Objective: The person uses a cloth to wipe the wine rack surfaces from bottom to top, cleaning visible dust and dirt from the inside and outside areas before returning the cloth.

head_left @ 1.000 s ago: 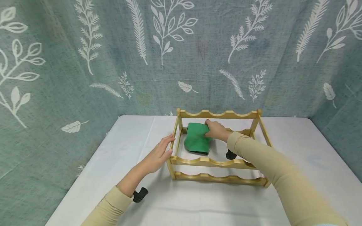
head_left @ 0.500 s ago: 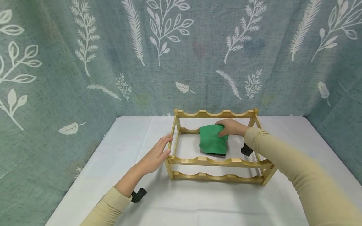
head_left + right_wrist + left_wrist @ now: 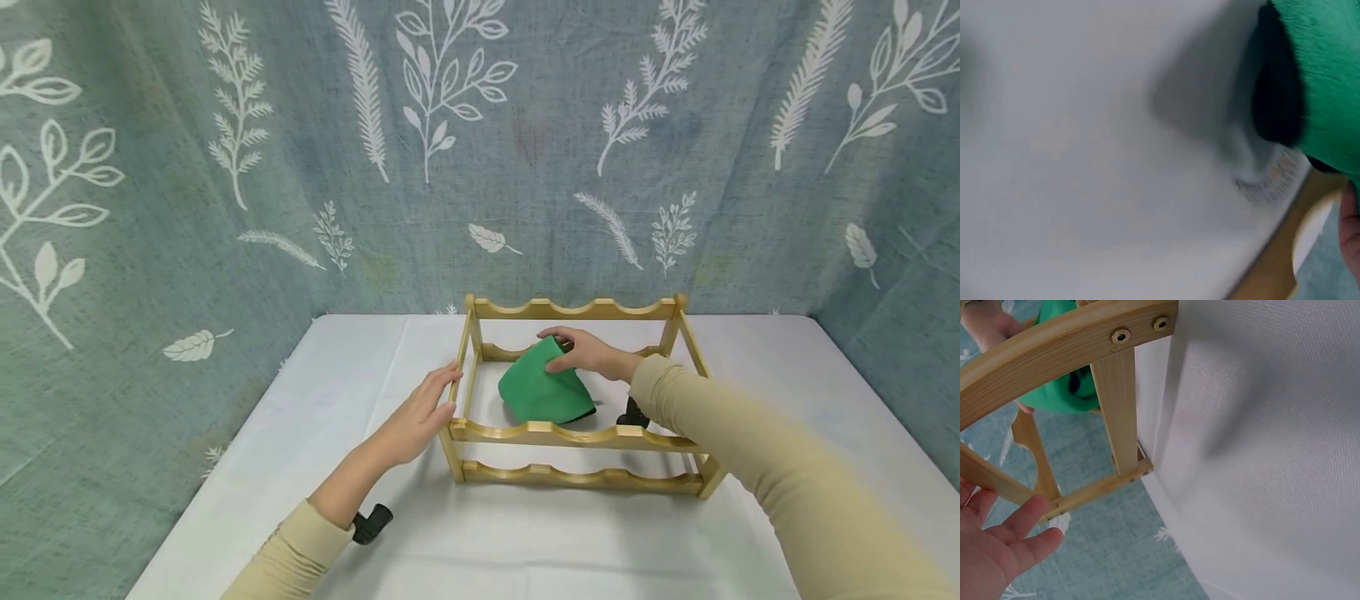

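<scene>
A wooden wine rack with scalloped rails stands on the white table. My right hand reaches over it and pinches the top corner of a folded green cloth, thumb in front and fingers behind. The cloth hangs at a slant inside the frame, near the front upper rail; its dark underside and a printed white tag appear in the right wrist view. At the rack's left side my left hand has its fingers extended, fingertips right at the side bar.
A patterned blue-green curtain hangs behind and beside the table. The rack's front lower rail runs close to the table. Black camera mounts show at the left wrist and right wrist.
My right hand carries the cloth first to the right, then back left and toward the front rail, turning it from flat to slanted. My left hand stays at the rack's side.
</scene>
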{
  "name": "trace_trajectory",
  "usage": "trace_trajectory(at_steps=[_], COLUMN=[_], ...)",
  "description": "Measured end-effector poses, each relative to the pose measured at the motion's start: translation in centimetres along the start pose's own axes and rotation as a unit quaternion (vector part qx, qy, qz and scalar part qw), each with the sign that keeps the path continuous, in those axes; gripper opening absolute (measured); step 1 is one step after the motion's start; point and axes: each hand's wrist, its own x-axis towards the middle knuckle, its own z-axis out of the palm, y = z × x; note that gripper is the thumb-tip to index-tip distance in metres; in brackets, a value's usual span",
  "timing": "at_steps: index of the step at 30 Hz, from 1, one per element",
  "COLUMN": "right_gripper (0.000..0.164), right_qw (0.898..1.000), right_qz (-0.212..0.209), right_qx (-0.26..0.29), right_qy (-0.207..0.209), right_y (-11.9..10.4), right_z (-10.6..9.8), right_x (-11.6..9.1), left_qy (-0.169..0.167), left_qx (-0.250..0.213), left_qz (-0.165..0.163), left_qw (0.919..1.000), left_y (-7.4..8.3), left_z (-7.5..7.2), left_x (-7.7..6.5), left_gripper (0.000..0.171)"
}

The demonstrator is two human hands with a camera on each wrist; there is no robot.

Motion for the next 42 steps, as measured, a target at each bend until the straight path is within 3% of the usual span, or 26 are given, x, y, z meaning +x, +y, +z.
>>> trace_trajectory(at_steps=[4, 7, 13, 21, 28, 34, 42], right_gripper=[0.066, 0.065, 0.062, 0.054, 0.046, 0.045, 0.047], right_qw=[1.0, 1.0, 0.997, 0.983, 0.966, 0.953, 0.95], right_qz=[0.0, -0.004, -0.045, -0.083, -0.094, -0.071, -0.034], right_qx=[0.01, 0.012, 0.029, 0.046, -0.019, -0.053, -0.115], right_qy=[-0.019, -0.01, 0.06, 0.16, 0.239, 0.288, 0.289], right_y=[-0.1, -0.5, -2.3, -6.0, -6.5, -6.2, -5.0], right_z=[1.2, 1.5, 1.3, 2.3, 3.2, 1.9, -1.8], right_x=[0.4, 0.4, 0.5, 2.2, 3.4, 1.7, -2.6], left_qy=[0.003, 0.007, 0.008, 0.002, -0.003, -0.001, -0.002], left_qx=[0.001, -0.001, 0.0, -0.003, -0.003, 0.003, 0.0], left_qz=[0.003, 0.003, 0.006, 0.001, -0.006, -0.008, -0.003], left_qw=[1.0, 1.0, 1.0, 1.0, 1.0, 1.0, 1.0], left_y=[0.0, 0.0, 0.0, 0.2, 0.2, 0.0, 0.1], left_z=[0.1, 0.2, 0.2, 0.0, 0.2, 0.2, 0.2], left_x=[0.0, 0.0, -0.1, 0.0, 0.1, 0.1, 0.1], left_gripper=[0.048, 0.047, 0.045, 0.043, 0.044, 0.044, 0.044])
